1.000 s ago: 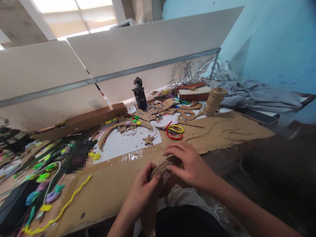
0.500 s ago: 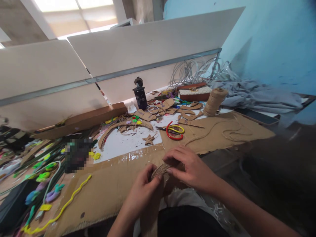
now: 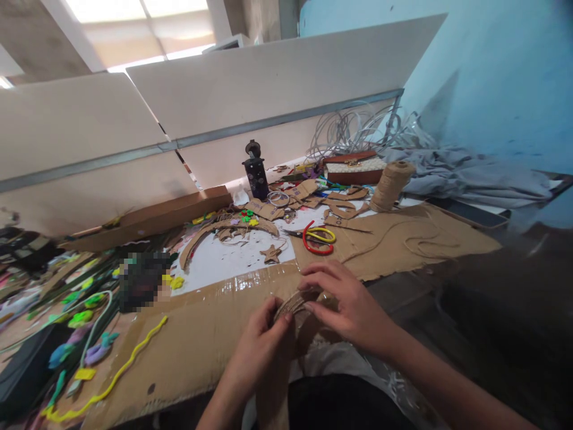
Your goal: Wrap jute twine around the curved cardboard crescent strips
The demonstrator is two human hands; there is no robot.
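Observation:
My left hand (image 3: 256,352) and my right hand (image 3: 344,304) both grip a curved strip of cardboard (image 3: 295,303) wound with jute twine, held over the near edge of a big flat cardboard sheet (image 3: 201,334). The left hand's thumb and fingers pinch the strip's lower left end. The right hand's fingers press on the wound part from above. A strand of twine (image 3: 371,242) runs from the strip across the cardboard to a twine spool (image 3: 391,185) standing at the back right.
Red-and-yellow scissors (image 3: 319,237) lie just beyond my hands. Cardboard cutouts, a star (image 3: 271,254) and an arc (image 3: 224,230), lie on white paper. A black glue bottle (image 3: 256,172) stands at the back. Coloured pipe cleaners (image 3: 85,322) crowd the left. Grey cloth and wire coils lie far right.
The hands have stayed in place on the strip. The right hand's fingers have shifted slightly along the wound part; the view has drifted a little.

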